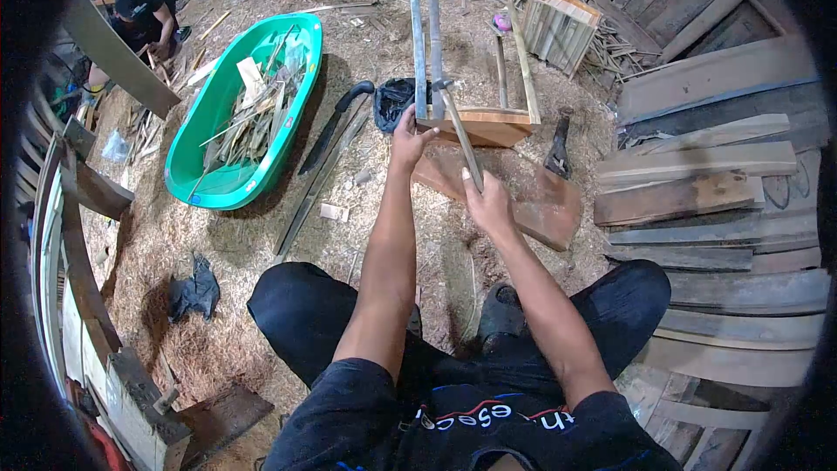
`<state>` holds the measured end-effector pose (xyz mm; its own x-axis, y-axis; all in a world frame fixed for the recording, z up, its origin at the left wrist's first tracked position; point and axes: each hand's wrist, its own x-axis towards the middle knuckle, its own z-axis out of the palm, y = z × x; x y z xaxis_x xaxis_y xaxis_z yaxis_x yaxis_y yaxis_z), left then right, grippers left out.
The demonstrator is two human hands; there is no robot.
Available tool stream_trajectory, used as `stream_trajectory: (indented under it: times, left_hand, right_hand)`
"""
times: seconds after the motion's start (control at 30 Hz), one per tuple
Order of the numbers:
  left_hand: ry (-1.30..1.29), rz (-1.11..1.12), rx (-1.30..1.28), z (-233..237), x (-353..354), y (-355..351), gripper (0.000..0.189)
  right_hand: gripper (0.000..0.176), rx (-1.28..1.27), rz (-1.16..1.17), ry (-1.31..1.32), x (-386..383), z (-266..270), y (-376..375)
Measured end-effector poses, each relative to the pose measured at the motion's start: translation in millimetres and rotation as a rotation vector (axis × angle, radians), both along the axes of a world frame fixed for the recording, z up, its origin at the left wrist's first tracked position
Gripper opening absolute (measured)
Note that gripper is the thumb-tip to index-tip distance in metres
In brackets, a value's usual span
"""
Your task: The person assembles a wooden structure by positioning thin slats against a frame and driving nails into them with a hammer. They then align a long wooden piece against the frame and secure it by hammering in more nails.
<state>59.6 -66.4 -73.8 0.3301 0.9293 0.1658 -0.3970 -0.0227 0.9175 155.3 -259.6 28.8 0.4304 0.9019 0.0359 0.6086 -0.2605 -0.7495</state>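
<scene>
My right hand is wrapped round the wooden handle of a hammer, whose metal head lies against an upright strip of wood. With my left hand I grip the near left corner of a wooden frame, thumb stretched along its edge; some fingers are hidden behind it. The frame looks like an upturned stool, with a flat board below and several slim legs pointing up. Under it, a thick reddish-brown board lies on the ground. A black plastic bag sits just left of the frame.
A green tub of wood scraps stands left, beside a black-handled handsaw. Planks are stacked at right. Behind the frame stands a slatted wooden crate. Another person crouches far left. Shavings cover the ground.
</scene>
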Motion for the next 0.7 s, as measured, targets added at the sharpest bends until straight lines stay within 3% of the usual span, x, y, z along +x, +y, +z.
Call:
stream_trajectory:
  times: [0.1, 0.2, 0.4, 0.5, 0.6, 0.7]
  left_hand:
    - [-0.017, -0.022, -0.043, 4.4, -1.1, -0.7, 0.074]
    - [0.019, -0.071, -0.118, 13.8, -3.8, -0.7, 0.076]
    - [-0.018, -0.009, -0.04, 10.1, -1.9, -2.6, 0.077]
    - [0.005, -0.01, -0.044, 5.1, 1.4, 3.8, 0.077]
    - [0.014, 0.004, -0.013, 5.1, 3.6, 6.8, 0.075]
    - [0.024, 0.015, -0.017, 8.6, 2.8, 2.4, 0.074]
  right_hand:
    - [0.038, -0.008, 0.054, -0.05, -3.3, -3.7, 4.8]
    - [0.038, -0.259, 0.106, -0.057, -1.6, -2.3, 9.1]
    - [0.043, -0.085, 0.022, -0.009, -6.1, 27.5, 12.4]
    - [0.048, 0.002, 0.016, -0.122, -2.3, 14.4, 7.7]
    - [0.052, -0.1, -0.004, 0.084, -1.9, 18.6, 2.1]
    - [0.052, 0.124, -0.006, -0.061, 1.1, 9.4, 1.3]
